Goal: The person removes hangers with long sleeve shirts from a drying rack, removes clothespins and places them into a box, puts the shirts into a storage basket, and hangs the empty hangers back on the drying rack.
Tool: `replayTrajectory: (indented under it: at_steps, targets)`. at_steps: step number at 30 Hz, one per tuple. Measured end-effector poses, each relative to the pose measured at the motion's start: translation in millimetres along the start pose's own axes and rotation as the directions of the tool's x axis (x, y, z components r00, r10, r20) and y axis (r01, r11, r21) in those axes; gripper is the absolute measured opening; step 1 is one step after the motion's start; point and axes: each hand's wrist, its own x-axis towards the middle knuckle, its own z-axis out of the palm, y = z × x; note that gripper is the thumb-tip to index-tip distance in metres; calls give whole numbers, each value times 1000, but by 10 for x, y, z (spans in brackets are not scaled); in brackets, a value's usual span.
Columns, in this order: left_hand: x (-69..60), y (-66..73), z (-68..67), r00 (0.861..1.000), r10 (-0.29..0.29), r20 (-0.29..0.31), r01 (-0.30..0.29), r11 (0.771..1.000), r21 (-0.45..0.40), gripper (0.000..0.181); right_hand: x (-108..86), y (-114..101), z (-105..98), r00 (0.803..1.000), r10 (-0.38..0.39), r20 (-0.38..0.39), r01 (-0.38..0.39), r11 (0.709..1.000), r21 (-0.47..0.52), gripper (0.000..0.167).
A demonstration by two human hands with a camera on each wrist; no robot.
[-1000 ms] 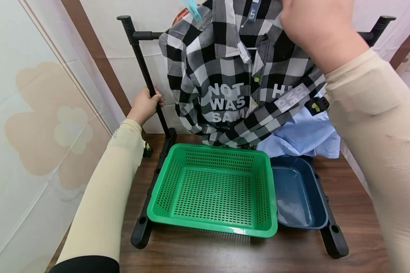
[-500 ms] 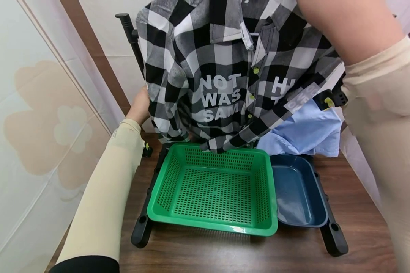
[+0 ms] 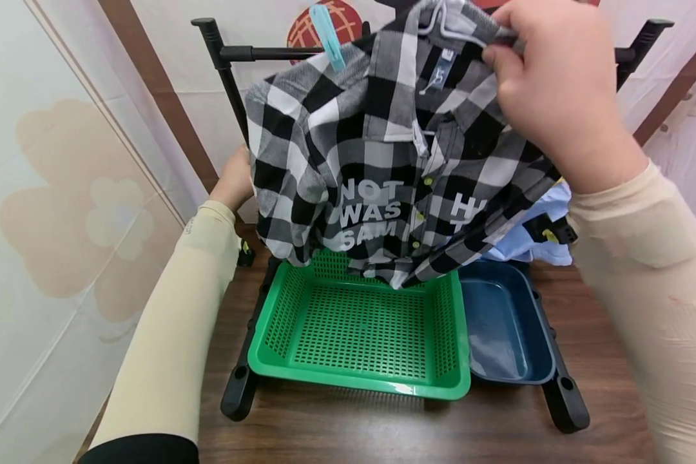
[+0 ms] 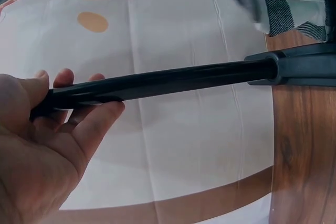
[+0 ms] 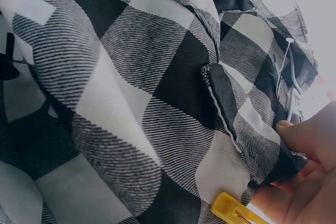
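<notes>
At the far left, the left hand (image 4: 47, 150) is gripping an upright black pole (image 4: 184, 82); the head view is losing the fingers behind cloth, while the left wrist view is showing them and the thumb curling closely round it. Next along, a checked shirt (image 3: 348, 154) is hanging on a white hanger (image 3: 464, 37) in front of the rack (image 3: 278, 54), with a light blue clip (image 3: 327, 37) showing at its shoulder. Its lower edge is covering the back of the green basket (image 3: 359, 385); whether they're touching, I'm not able to tell. Further right, a blue basin (image 3: 501, 328) is sitting just beside the basket, and the shirt is partly hiding a pale blue cloth (image 3: 516, 245). Above, the right hand (image 3: 557, 90) is pinching the shirt near the collar, thumb and fingers narrow; only the right wrist view is clearly revealing a yellow clip (image 5: 236, 208) near those fingers, the lower edge cutting it off
</notes>
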Motion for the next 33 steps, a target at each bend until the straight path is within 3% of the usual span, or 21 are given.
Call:
replayTrajectory:
  at_steps: [3,8,12,19,26,33]
  targets:
    - [205,94,-135,1000,22,-1,-22,1000,-8,52,-19,-29,1,1000,24,0,-24,1000,-6,35]
    - [218,95,-126,1000,10,-15,-10,1000,-6,46,-217,-58,106,1000,9,22,-10,1000,25,32]
    - [211,92,-110,1000,22,-14,-23,998,-53,39,-362,-87,190,999,11,42,-13,999,47,27]
    - [195,74,-77,999,-42,22,44,992,-121,26,-594,-92,343,997,29,68,-35,995,88,20]
    - [206,65,-58,995,-73,63,88,953,-290,18,-857,-57,529,994,56,92,-68,989,129,19]
    - [213,72,-53,995,-81,64,95,956,-277,16,-1040,-62,677,991,80,105,-95,985,146,16]
